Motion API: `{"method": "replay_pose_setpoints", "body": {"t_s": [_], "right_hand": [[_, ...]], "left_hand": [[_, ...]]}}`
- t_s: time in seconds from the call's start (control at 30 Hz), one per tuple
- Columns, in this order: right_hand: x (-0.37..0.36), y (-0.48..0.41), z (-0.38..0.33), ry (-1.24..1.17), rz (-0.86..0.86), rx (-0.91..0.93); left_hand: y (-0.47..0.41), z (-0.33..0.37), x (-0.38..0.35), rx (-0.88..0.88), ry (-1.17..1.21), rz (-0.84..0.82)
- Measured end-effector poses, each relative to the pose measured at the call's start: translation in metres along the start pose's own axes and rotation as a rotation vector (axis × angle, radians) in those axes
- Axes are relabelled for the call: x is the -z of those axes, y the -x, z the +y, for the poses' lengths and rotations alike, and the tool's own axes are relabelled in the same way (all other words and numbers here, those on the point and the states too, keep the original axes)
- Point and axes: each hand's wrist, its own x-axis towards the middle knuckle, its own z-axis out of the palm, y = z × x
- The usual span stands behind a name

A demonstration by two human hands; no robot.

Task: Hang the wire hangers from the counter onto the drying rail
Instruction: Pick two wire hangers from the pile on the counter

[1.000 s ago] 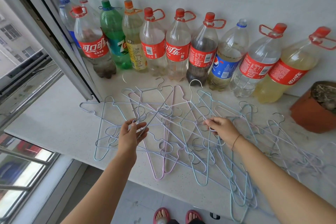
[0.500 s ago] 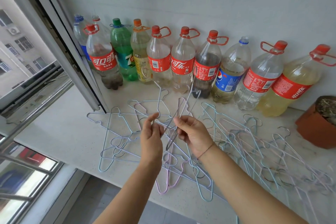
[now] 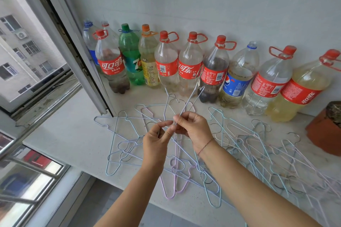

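**Two hands pinch lifted hangers over a tangled heap**

Where the two hands meet at the centre of the frame, several thin wires cross, and how many hangers are lifted there cannot be counted. The left hand [image 3: 156, 140] pinches wire between thumb and forefinger; the right hand [image 3: 191, 127], just beside it and touching at the fingertips, is closed on a blue-grey wire hanger [image 3: 186, 103] whose rods slant up and away toward the bottles. Its hook end is hard to follow against the bottle labels behind it.

Below the hands, the pile of wire hangers [image 3: 249, 153] lies flat on the pale counter [image 3: 73, 134], blue, pink and grey frames overlapping so that single outlines are lost, above all at the right, where the heap runs out of the frame. One blue hanger [image 3: 114, 145] at the left of the pile reads more clearly. Parts of the pile are hidden under both forearms.

Along the back wall stands a row of plastic bottles [image 3: 184, 68], upright and touching side by side; the far-right one is cut by the frame edge. A terracotta pot [image 3: 321, 131] at the right edge is only partly in view. A window frame [image 3: 60, 42] crosses the upper left. No drying rail can be made out with certainty.
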Motion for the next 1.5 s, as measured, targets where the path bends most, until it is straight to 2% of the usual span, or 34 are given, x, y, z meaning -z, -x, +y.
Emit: {"method": "replay_pose_setpoints", "body": {"t_s": [0.33, 0.47, 0.6, 0.8, 0.87, 0.97, 1.07, 1.13, 1.5], "right_hand": [[-0.001, 0.0, -0.007, 0.074, 0.019, 0.067], [0.0, 0.001, -0.01, 0.115, 0.018, 0.101], [0.01, 0.002, -0.017, 0.219, -0.024, 0.131], [0.07, -0.024, -0.066, 0.804, 0.286, 0.57], [0.084, -0.037, -0.08, 1.042, 0.221, 0.574], [0.098, -0.047, -0.093, 1.279, 0.046, 0.426], [0.104, -0.044, -0.099, 1.213, -0.128, 0.28], [0.106, -0.042, -0.096, 1.137, -0.189, 0.257], [0.082, -0.029, -0.058, 0.897, -0.297, 0.249]], "left_hand": [[0.0, 0.0, 0.001, 0.032, -0.008, 0.004], [0.0, -0.001, 0.002, 0.067, -0.004, -0.052], [-0.003, -0.002, 0.004, 0.081, -0.024, -0.001], [-0.006, -0.002, 0.02, 0.076, -0.061, -0.02], [-0.005, 0.001, 0.024, 0.068, -0.059, -0.035], [-0.005, 0.005, 0.032, 0.062, -0.07, -0.039], [-0.004, 0.007, 0.045, 0.055, -0.084, -0.035], [-0.002, 0.01, 0.052, 0.057, -0.103, -0.034], [0.027, 0.027, 0.126, -0.049, -0.1, 0.345]]}}
